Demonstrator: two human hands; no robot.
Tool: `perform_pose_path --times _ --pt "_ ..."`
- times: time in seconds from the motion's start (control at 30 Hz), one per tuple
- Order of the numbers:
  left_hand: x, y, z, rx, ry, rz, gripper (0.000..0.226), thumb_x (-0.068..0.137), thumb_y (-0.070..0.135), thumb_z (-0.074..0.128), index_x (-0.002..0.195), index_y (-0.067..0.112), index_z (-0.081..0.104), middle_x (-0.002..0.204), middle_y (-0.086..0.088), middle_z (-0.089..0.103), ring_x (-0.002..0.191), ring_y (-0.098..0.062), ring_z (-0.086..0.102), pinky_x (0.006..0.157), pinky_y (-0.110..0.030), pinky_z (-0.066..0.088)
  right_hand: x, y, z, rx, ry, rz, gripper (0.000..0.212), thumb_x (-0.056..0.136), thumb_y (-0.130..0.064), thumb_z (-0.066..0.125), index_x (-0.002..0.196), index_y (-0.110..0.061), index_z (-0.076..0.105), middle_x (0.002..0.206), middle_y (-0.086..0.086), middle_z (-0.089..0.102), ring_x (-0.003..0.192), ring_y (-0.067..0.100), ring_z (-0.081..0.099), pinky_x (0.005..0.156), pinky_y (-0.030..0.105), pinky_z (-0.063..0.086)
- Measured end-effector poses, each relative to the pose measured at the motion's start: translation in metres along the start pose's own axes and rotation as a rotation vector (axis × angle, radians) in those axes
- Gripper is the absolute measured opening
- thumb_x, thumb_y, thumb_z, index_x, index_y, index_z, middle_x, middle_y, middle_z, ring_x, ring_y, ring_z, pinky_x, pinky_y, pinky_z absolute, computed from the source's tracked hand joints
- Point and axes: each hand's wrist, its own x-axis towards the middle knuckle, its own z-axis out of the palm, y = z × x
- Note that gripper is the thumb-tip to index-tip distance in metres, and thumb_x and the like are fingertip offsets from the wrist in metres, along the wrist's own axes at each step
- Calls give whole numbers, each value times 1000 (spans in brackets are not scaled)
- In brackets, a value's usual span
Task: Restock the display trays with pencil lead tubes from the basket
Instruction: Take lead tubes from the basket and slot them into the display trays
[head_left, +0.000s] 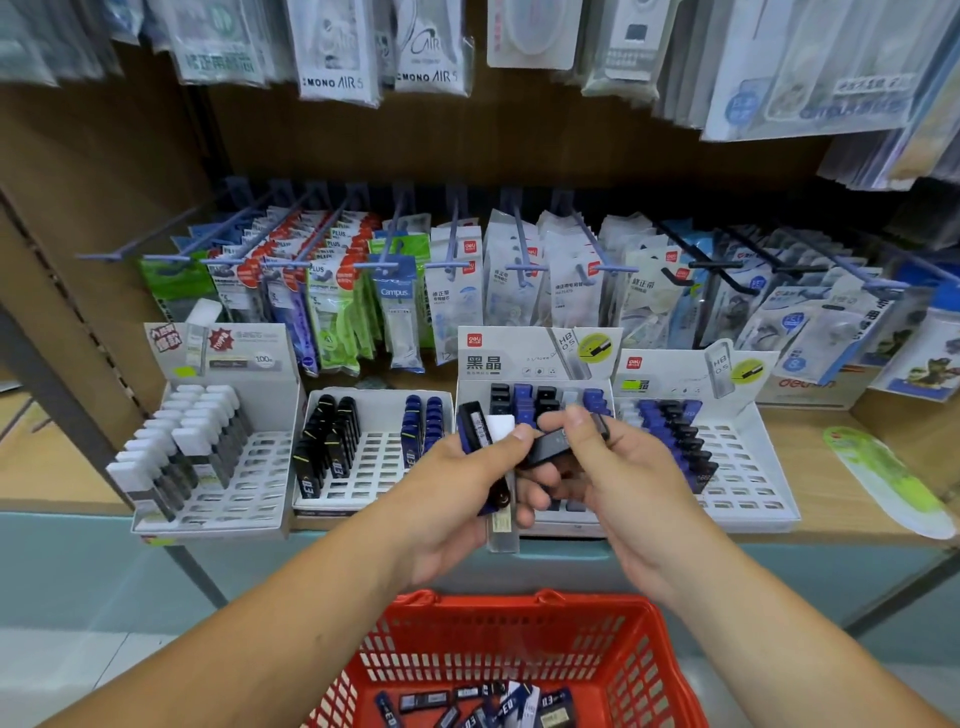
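My left hand (457, 499) grips a bundle of lead tubes (480, 431), blue, white-capped and clear ones, in front of the shelf. My right hand (618, 467) pinches a single black tube (550, 446) between thumb and fingers, right beside the bundle. Both hands hover over the third display tray (540, 358), which holds black and blue tubes. A red basket (498, 639) below my arms contains several loose tubes (483, 701). Other trays stand alongside: white-capped tubes (182, 447) at the left, black and blue ones (332, 441) in the second, and blue and black ones (675, 431) in the right tray.
Packets of correction tape hang on hooks (395, 270) behind the trays, and more packets hang from the upper rail (332, 52). A green and white packet (883, 478) lies on the wooden shelf at the right. A metal upright (93, 436) runs down the left side.
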Motion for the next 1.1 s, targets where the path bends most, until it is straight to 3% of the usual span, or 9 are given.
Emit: perform_pose_path --times 0.1,0.2,0.33,0.47,0.57,0.73,0.93,1.0,1.1 --pt "-3 -2 5 9 -75 -77 30 104 33 57 121 12 70 94 -17 73 73 -24 68 76 -46 60 3 -3 1 -188 185 -106 36 106 -42 47 90 -17 68 68 9 65 68 21 61 71 38 53" --pt "-4 -4 4 7 -119 -147 35 103 42 54 122 16 68 89 -12 70 78 -25 69 91 -60 57 5 -11 -4 -265 263 -257 31 108 -30 47 86 -18 65 75 3 67 69 13 63 75 40 51" --pt "-3 -5 2 33 -135 -175 28 104 39 56 122 25 71 83 -7 63 72 -21 65 72 -44 57 1 -13 -10 -320 173 -286 23 107 -17 48 95 -25 67 62 -12 58 52 7 54 63 41 49" --pt "-7 -8 2 99 -206 -165 14 103 17 61 114 13 69 94 -10 69 78 -18 66 63 -33 50 -7 -12 -10 -383 -66 -141 8 95 -18 71 103 -18 71 58 -7 63 45 8 53 52 20 44" --pt "-12 -6 1 120 -242 -166 15 103 10 59 114 10 70 103 -14 73 89 -19 69 65 -31 54 -10 -11 -10 -352 -116 -58 9 93 -14 73 100 -9 70 59 3 60 43 13 53 48 20 45" --pt "-13 -5 -13 78 -138 -154 22 104 13 57 122 6 68 113 -20 75 105 -27 74 88 -46 61 -3 -7 -17 -208 24 14 11 94 -15 71 97 -6 66 63 11 49 45 14 40 43 24 31" --pt "-18 -1 -22 231 -20 -79 16 107 13 52 108 8 67 88 -14 71 73 -20 68 55 -28 51 -2 -7 -15 -151 -19 -15 12 93 -18 73 96 -8 67 60 16 52 51 22 40 43 26 31" --pt "-24 3 -26 210 58 -49 16 107 11 51 109 8 67 80 -10 67 62 -17 62 50 -28 43 -5 -8 -6 -140 -69 -70 7 95 -13 71 101 -10 69 64 18 54 52 23 43 43 27 32" --pt "-45 12 -37 180 41 -69 16 107 10 48 111 8 63 76 -8 62 56 -16 51 48 -27 34 -13 -7 13 -162 -125 -108 22 96 -12 69 117 -20 69 70 14 57 54 24 48 46 29 33"
